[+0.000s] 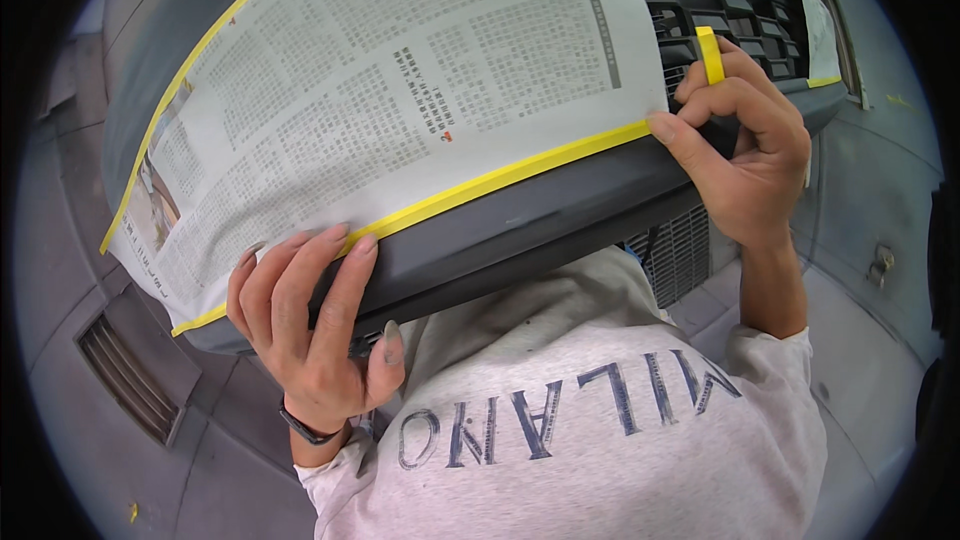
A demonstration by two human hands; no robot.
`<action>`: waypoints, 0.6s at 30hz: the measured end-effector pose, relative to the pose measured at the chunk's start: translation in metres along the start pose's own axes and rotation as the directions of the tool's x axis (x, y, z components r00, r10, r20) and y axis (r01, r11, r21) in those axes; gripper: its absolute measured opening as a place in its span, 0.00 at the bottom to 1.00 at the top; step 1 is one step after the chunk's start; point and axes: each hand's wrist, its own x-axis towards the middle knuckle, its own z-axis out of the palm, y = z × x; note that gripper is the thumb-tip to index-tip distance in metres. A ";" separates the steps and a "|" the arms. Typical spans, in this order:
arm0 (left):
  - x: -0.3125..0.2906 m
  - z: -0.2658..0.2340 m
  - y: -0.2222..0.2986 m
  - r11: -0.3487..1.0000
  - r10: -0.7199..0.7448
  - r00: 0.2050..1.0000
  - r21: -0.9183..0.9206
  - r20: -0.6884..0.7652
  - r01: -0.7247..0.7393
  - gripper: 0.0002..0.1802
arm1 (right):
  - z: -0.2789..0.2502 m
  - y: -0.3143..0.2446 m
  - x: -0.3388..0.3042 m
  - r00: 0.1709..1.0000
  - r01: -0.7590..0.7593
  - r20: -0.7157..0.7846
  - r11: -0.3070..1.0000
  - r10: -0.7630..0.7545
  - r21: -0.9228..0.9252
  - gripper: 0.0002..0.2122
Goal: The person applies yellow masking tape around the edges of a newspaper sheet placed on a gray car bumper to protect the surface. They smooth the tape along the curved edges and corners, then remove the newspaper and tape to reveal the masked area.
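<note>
A sheet of newspaper (pixel 400 70) covers much of a dark grey car bumper (pixel 500 225). Yellow masking tape (pixel 510 175) runs along the sheet's near edge. My left hand (pixel 310 320) rests with stretched fingers on the tape and paper at the near left, its thumb down by the bumper's lower edge. At the sheet's near right corner my right hand (pixel 750 140) is closed, with the thumb pressing on the end of the tape. A short yellow tape strip (pixel 710 55) stands up between its curled fingers. The palm side of that hand is partly hidden.
Right of the paper lies the bumper's black grille (pixel 745 15). Another taped piece of paper (pixel 822 30) hangs at its far end. A floor drain grate (pixel 130 380) is at the lower left, and a second grate (pixel 675 260) shows below the bumper.
</note>
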 end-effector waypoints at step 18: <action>0.047 0.006 0.037 0.995 0.097 0.984 -0.040 0.150 -0.092 0.35 | 0.000 -0.003 0.004 0.990 -0.137 0.044 0.991 0.137 0.003 0.11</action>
